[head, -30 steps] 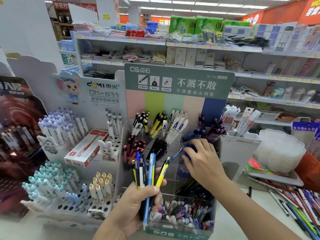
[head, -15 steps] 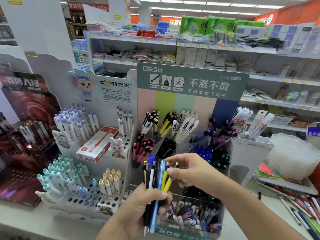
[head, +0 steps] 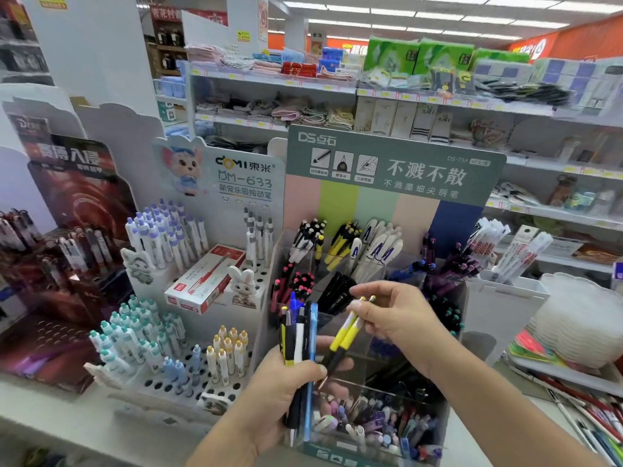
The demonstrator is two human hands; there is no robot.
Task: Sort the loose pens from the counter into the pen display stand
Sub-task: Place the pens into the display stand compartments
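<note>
A person is standing at a shop bench point(head: 50, 423), sorting pens into a clear tiered stand point(head: 377, 443) topped by a green header card. The left hand point(head: 279, 396), low and near the centre, is gripping a bundle point(head: 298, 338) of mixed pens upright — blue, black, white and yellow barrels fanned above the curled fingers and thumb. The right hand point(head: 394, 315), just right of the bundle and a little higher, is pinching two yellow-and-black pens point(head: 347, 332) between thumb and fingertips; they are slanting down to the left, their dark lower ends crossing close to the left hand's fingers, though whether those fingers are touching them cannot be told. Both hands are hovering in front of the stand's middle tiers. In the stand's far row, black-and-white, yellow and white pens are leaning in separate compartments, with red-capped and black ones a tier nearer and a jumble of small items in the nearest bin. More loose pens point(head: 593, 423) are lying on the bench at the far right edge — beside a stack of white trays point(head: 580, 318). To the left, a white stand point(head: 175, 332) is holding pastel pens and a red box point(head: 205, 281).
</note>
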